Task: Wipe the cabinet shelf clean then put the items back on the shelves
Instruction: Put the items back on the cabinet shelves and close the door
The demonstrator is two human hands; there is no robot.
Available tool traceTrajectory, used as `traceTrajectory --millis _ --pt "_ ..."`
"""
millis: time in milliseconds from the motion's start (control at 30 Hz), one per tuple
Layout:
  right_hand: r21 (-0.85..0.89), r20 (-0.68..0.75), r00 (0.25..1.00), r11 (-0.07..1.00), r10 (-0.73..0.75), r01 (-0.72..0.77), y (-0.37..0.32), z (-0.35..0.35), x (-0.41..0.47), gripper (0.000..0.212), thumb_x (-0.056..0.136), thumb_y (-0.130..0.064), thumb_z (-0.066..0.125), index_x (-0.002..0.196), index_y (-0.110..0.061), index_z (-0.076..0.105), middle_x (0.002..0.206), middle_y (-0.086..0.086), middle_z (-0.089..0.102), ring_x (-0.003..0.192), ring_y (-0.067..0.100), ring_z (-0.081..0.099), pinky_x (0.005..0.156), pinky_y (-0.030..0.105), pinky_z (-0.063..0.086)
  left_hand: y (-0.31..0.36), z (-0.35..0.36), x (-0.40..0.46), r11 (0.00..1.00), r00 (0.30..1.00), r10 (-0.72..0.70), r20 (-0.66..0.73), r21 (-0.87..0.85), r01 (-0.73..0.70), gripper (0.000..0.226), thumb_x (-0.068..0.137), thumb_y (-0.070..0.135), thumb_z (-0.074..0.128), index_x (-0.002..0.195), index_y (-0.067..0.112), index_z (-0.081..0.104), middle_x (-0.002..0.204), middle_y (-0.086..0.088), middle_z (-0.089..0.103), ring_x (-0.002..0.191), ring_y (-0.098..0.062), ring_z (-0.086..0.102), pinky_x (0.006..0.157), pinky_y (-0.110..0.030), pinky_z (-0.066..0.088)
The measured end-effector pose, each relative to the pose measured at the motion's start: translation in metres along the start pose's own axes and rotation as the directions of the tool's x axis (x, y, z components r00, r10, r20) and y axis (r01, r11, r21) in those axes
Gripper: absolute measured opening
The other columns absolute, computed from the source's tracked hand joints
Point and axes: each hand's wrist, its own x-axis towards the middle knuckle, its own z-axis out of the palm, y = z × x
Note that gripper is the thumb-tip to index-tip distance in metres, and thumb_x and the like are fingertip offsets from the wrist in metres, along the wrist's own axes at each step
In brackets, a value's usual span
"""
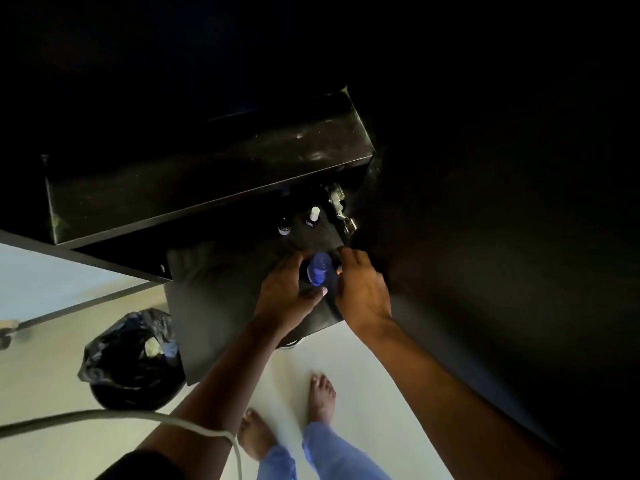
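A: Both hands on it?
B: Left hand (289,292) and right hand (362,287) curl round the blue-capped bottle (319,268), at the shelf (311,237) front.
A: Step?
B: Restocking, probably. Next, set it upright beside the small bottles (299,221).

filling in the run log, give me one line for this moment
hands: left and right both around blue bottle | place: cabinet shelf edge | already on shelf: two small bottles | floor: bin

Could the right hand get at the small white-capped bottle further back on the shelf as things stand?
Probably yes. The white-capped bottle stands just beyond the right hand with nothing visible between, though that hand seems to be holding the blue-capped bottle.
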Motion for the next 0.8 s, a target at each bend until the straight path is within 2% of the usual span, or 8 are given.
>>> traceTrajectory --millis 100,200,333,433,567,667,733,800 --pt "0.002 -0.018 1.0 1.0 0.01 -0.01 0.001 0.01 0.008 0.052 0.09 -0.008 0.067 0.138 -0.02 0.052 0.135 0.012 0.056 0.107 0.044 0.067 0.086 0.044 0.055 -0.002 0.004 0.007 0.998 0.999 0.039 -0.018 -0.039 -0.04 0.066 0.071 0.033 0.089 0.13 0.025 0.062 0.124 0.006 0.069 0.113 -0.011 0.065 0.095 -0.026 0.052" --pt "0.02 -0.024 0.999 1.0 0.023 -0.023 0.002 0.017 0.014 0.049 0.091 -0.007 0.065 0.137 -0.018 0.054 0.132 0.013 0.059 0.107 0.044 0.067 0.086 0.045 0.056 -0.005 0.006 0.01 0.996 0.997 0.068 -0.026 -0.051 -0.069 0.057 0.074 0.03 0.089 0.126 0.022 0.066 0.121 0.004 0.072 0.107 -0.008 0.065 0.092 -0.024 0.051" --pt "0.099 -0.084 0.996 0.995 0.03 -0.022 0.005 0.025 0.017 0.039 0.092 -0.004 0.061 0.129 -0.016 0.06 0.12 0.014 0.067 0.102 0.042 0.069 0.083 0.046 0.059 -0.011 0.008 0.01 0.995 0.996 0.073 -0.054 -0.059 -0.077 0.052 0.076 0.031 0.089 0.123 0.017 0.069 0.12 0.0 0.075 0.104 -0.012 0.067 0.09 -0.023 0.049" --pt "0.187 -0.138 0.99 0.982 0.034 -0.007 0.003 0.031 0.019 0.036 0.091 -0.002 0.064 0.122 -0.019 0.064 0.112 0.009 0.073 0.099 0.036 0.073 0.08 0.044 0.062 -0.019 0.004 0.007 0.997 0.994 0.048 -0.094 -0.054 -0.053 0.051 0.077 0.037 0.087 0.121 0.02 0.069 0.117 0.001 0.075 0.101 -0.013 0.068 0.087 -0.028 0.053" --pt "0.249 -0.183 0.979 0.959 -0.088 0.133 -0.019 0.036 0.027 0.024 0.089 -0.002 0.068 0.107 -0.016 0.068 0.1 0.007 0.075 0.092 0.031 0.074 0.076 0.039 0.062 -0.036 -0.013 0.001 0.992 0.982 -0.043 -0.185 -0.125 0.02 0.052 0.075 0.045 0.085 0.121 0.027 0.068 0.11 0.007 0.076 0.098 -0.008 0.071 0.085 -0.032 0.061" --pt "0.203 -0.161 0.962 0.946 -0.222 0.252 -0.046 0.042 0.04 0.018 0.092 -0.007 0.067 0.108 -0.015 0.068 0.097 0.007 0.075 0.09 0.028 0.073 0.074 0.032 0.058 -0.05 -0.031 -0.001 0.978 0.962 -0.104 -0.253 -0.201 0.053 0.054 0.075 0.035 0.088 0.124 0.026 0.068 0.113 0.006 0.077 0.098 -0.004 0.073 0.084 -0.026 0.063" --pt "0.17 -0.133 0.939 0.926 -0.318 0.337 -0.067 0.048 0.053 0.015 0.093 -0.009 0.066 0.108 -0.012 0.066 0.095 0.011 0.074 0.089 0.032 0.073 0.074 0.042 0.061 -0.059 -0.044 -0.003 0.977 0.949 -0.12 -0.29 -0.205 0.061 0.054 0.077 0.028 0.089 0.126 0.024 0.067 0.114 0.005 0.076 0.099 -0.003 0.071 0.084 -0.023 0.062" --pt "0.139 -0.115 0.916 0.907 -0.384 0.398 -0.09 0.051 0.065 0.019 0.091 -0.01 0.065 0.11 -0.009 0.066 0.099 0.015 0.073 0.093 0.037 0.072 0.074 0.049 0.06 -0.071 -0.055 -0.005 0.978 0.937 -0.134 -0.323 -0.197 0.072 0.054 0.078 0.028 0.089 0.127 0.024 0.065 0.115 0.004 0.076 0.101 -0.006 0.072 0.085 -0.028 0.063"
